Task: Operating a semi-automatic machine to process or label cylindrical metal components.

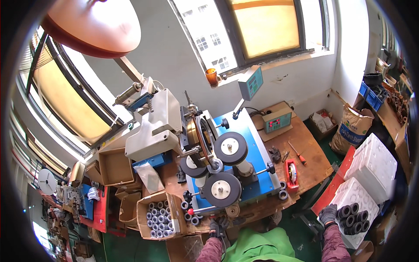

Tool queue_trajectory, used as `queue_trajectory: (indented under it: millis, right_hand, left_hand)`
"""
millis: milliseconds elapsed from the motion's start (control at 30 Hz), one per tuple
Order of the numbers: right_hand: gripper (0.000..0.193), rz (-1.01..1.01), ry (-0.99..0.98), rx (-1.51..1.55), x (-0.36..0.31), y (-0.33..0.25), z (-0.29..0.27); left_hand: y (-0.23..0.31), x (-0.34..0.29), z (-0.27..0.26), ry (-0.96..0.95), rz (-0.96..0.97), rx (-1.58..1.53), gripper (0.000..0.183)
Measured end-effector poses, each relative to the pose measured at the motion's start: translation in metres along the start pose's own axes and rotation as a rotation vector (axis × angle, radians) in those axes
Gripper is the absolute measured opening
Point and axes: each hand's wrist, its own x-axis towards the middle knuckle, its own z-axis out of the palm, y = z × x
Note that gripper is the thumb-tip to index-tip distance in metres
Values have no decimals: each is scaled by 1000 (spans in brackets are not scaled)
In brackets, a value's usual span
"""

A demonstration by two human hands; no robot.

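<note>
Matt black cores (352, 217), worn wooden bench (310, 162), cardboard box (144, 215).

Left hand (218, 227) fingers blurred below winding machine (227, 161) | beside it, cardboard box (159, 214) rings too small; forearms cut off

Both hands, the left hand (218, 227) and the right hand (327, 213), wear dark grey gloves. The near-right cores (352, 217) are black. The machine deck (257, 153) is blue.

Right hand (328, 213) on black rings (352, 217)
</note>
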Motion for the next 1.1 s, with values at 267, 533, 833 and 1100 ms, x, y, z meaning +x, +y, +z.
queue_trajectory:
  millis: [267,533,833,1100]
  right_hand:
    - [31,-7,33,-23,-5,2,0]
    - [31,-23,43,3,-4,4,0]
    - [32,-15,56,8,-1,0,-1]
    - [33,-14,-45,3,-6,-3,-15]
  left_hand:
    - [-6,3,-14,-9,-13,14,71]
    - [-7,-2,7,-95,38,-25,74]
    - [-2,-16,12,-61,29,-132,74]
    - [1,-9,13,-81,3,-187,73]
